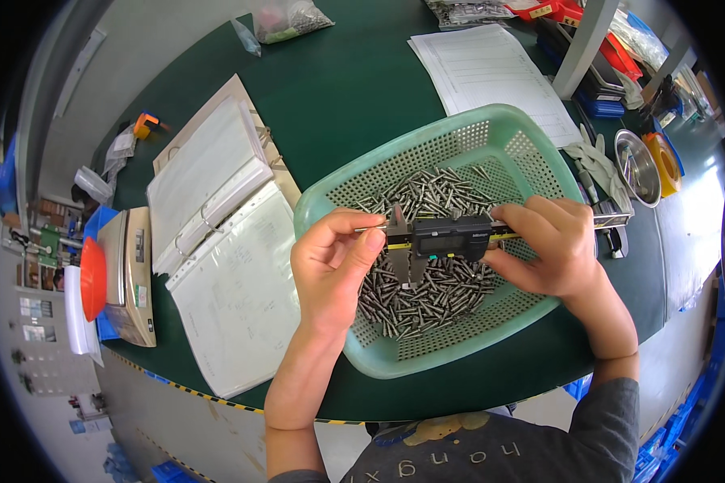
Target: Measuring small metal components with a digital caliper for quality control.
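Note:
A green perforated plastic basket (475, 133) sits on the dark green table and holds a heap of several small metal screws (439, 286). Above the heap I hold a digital caliper (443, 237) level. My right hand (552, 245) grips its body and beam from the right. My left hand (334, 262) pinches a single thin metal screw (368, 229) between thumb and forefinger, right at the caliper's upper jaws. The lower jaws point down at the heap.
An open ring binder (217, 233) with paper sheets lies left of the basket. A weighing scale (129, 274) with an orange dish stands further left. Printed sheets (491, 68) lie behind the basket. White gloves (596, 165), a metal bowl (638, 165) and bagged parts (286, 20) are nearby.

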